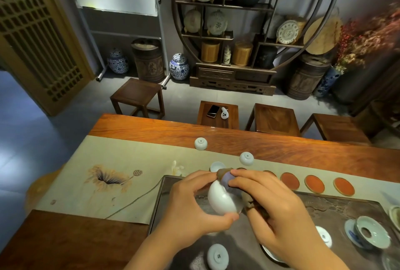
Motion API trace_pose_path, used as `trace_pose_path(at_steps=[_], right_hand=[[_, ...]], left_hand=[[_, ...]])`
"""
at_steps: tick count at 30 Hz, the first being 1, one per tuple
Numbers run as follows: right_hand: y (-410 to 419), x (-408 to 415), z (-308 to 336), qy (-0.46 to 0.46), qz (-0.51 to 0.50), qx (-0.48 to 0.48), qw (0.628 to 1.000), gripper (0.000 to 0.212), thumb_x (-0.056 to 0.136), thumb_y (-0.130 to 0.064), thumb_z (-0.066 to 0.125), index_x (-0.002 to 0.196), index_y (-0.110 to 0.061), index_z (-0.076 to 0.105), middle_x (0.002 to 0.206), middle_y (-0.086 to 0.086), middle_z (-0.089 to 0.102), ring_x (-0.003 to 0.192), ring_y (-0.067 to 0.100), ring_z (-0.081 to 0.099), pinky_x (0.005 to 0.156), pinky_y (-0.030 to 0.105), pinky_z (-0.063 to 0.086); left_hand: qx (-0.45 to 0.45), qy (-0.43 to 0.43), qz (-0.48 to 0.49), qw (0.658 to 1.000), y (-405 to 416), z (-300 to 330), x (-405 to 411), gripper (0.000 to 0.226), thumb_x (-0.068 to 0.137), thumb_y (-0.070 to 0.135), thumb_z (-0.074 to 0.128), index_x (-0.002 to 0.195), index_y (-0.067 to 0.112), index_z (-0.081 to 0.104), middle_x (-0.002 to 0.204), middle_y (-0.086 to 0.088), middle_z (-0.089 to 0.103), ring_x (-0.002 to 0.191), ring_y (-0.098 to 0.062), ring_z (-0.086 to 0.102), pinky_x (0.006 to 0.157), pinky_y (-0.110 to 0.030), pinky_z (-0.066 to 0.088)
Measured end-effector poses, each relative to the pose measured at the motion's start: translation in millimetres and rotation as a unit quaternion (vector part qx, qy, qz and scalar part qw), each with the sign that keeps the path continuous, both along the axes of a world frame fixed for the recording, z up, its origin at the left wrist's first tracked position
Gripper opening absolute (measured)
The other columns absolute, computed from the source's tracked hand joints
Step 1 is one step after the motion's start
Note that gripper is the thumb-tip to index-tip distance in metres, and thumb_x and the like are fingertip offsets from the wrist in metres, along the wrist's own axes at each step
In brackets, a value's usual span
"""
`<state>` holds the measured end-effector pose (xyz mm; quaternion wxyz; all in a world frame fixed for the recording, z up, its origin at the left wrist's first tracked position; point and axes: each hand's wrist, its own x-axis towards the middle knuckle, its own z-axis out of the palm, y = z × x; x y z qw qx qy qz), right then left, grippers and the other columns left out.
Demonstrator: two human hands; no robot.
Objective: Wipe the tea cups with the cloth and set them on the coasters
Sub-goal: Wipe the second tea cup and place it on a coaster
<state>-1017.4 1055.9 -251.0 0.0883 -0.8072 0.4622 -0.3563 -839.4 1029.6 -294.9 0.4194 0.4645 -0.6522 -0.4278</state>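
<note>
- Hands meet over the dark tea tray [337,207], low of centre in the head view.
- Left hand [190,207] grips a white tea cup [220,200] tipped on its side, thumb under its lower edge and fingers curled over the top.
- Right hand [275,211] pinches a brown-and-lilac cloth [226,177] against the cup's upper rim at about 12 o'clock of the cup; more brown cloth bunches under the palm at the cup's 3 o'clock.
- Coasters: three bare orange-red coasters [313,183] lie in a row on the pale table runner [121,152], at about 2 o'clock from the held cup, just beyond the tray's far edge; further ones nearer the hands are mostly hidden.
- An upright cup [217,166] stands at 12 o'clock of the held one, just behind the fingers; whether it sits on a coaster cannot be told.
- Two upside-down cups [246,158] rest farther out, one near 1 o'clock, the other at 11 o'clock on the runner's far edge.
- Another inverted cup [217,256] sits on the tray at 6 o'clock, between the forearms.
- A pale green strainer bowl [372,232] on a saucer stands at 4 o'clock on the tray.
- Beyond the wooden table [281,146], a phone [213,111] lies on a stool.
</note>
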Motion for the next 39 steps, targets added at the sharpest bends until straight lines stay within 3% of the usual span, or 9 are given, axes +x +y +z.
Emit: trace_pose_path(at_steps=[5,10,14,16,22,26,29,36,39], right_hand=[[-7,-4,0,-0.165,-0.060,0.063,0.982,0.047,0.077,0.013,0.054,0.105,-0.022,0.067,0.110,-0.016,0.069,0.107,0.002,0.061,0.087,0.017,0.047],[-6,6,7,-0.019,0.049,0.005,0.999,0.036,0.077,-0.006,0.048,0.104,-0.015,0.071,0.120,-0.004,0.064,0.122,0.010,0.053,0.110,0.040,0.035],[-1,1,8,-0.031,0.108,-0.014,0.994,0.028,0.091,-0.014,0.045,0.095,-0.014,0.073,0.120,-0.004,0.065,0.127,0.015,0.051,0.112,0.041,0.034],[3,-5,5,-0.075,0.107,-0.005,0.991,0.031,0.092,-0.017,0.043,0.089,-0.014,0.074,0.117,-0.005,0.067,0.123,0.016,0.055,0.109,0.040,0.038],[-6,-37,11,-0.202,-0.002,0.027,0.979,0.032,0.074,0.009,0.049,0.087,-0.010,0.071,0.107,-0.007,0.070,0.108,0.016,0.064,0.093,0.033,0.050],[-9,-18,10,-0.153,0.060,0.042,0.985,0.037,0.078,0.006,0.050,0.100,-0.015,0.071,0.120,-0.008,0.066,0.118,0.015,0.058,0.099,0.026,0.045],[-9,-12,4,-0.159,0.046,0.060,0.984,0.042,0.080,0.009,0.049,0.105,-0.017,0.070,0.121,-0.009,0.065,0.119,0.012,0.057,0.097,0.021,0.044],[4,3,-2,-0.273,-0.104,0.173,0.941,0.047,0.088,0.009,0.054,0.102,-0.033,0.070,0.105,-0.022,0.071,0.104,-0.002,0.062,0.084,0.011,0.047],[13,6,-7,-0.261,-0.146,0.221,0.928,0.051,0.085,0.009,0.054,0.102,-0.036,0.071,0.099,-0.011,0.074,0.095,0.017,0.066,0.084,0.024,0.053]], left_hand=[[0.003,0.006,-0.020,1.000,-4,3,3,0.058,0.053,0.034,0.090,0.108,0.039,0.070,0.107,0.012,0.072,0.103,-0.013,0.069,0.089,-0.030,0.056],[0.005,0.004,-0.033,0.999,-10,15,-1,0.051,0.051,0.030,0.083,0.101,0.031,0.070,0.092,0.007,0.071,0.088,-0.010,0.070,0.075,-0.038,0.058],[-0.005,0.012,-0.042,0.999,-10,20,3,0.041,0.050,0.029,0.083,0.089,0.034,0.070,0.078,0.015,0.067,0.070,0.002,0.061,0.062,-0.018,0.047],[0.002,0.012,-0.048,0.999,-8,17,2,0.045,0.049,0.028,0.083,0.093,0.032,0.072,0.084,0.015,0.069,0.077,0.001,0.064,0.067,-0.021,0.050],[0.008,0.022,-0.071,0.997,-10,11,5,0.058,0.055,0.030,0.089,0.109,0.037,0.071,0.108,0.014,0.071,0.103,-0.010,0.069,0.085,-0.016,0.051],[0.017,0.019,-0.081,0.996,-12,16,-5,0.058,0.056,0.027,0.090,0.110,0.031,0.071,0.106,0.008,0.072,0.100,-0.014,0.071,0.087,-0.038,0.058],[-0.009,0.030,-0.051,0.998,-12,17,-9,0.057,0.054,0.026,0.089,0.108,0.033,0.071,0.104,0.008,0.073,0.099,-0.016,0.071,0.086,-0.043,0.059],[-0.083,-0.024,0.086,0.993,0,1,-18,0.058,0.052,0.038,0.085,0.108,0.033,0.071,0.106,0.019,0.070,0.100,-0.004,0.068,0.082,-0.027,0.057],[-0.060,-0.007,0.134,0.989,2,-6,-21,0.055,0.051,0.041,0.083,0.104,0.041,0.069,0.107,0.024,0.069,0.100,-0.001,0.068,0.082,-0.024,0.058]])
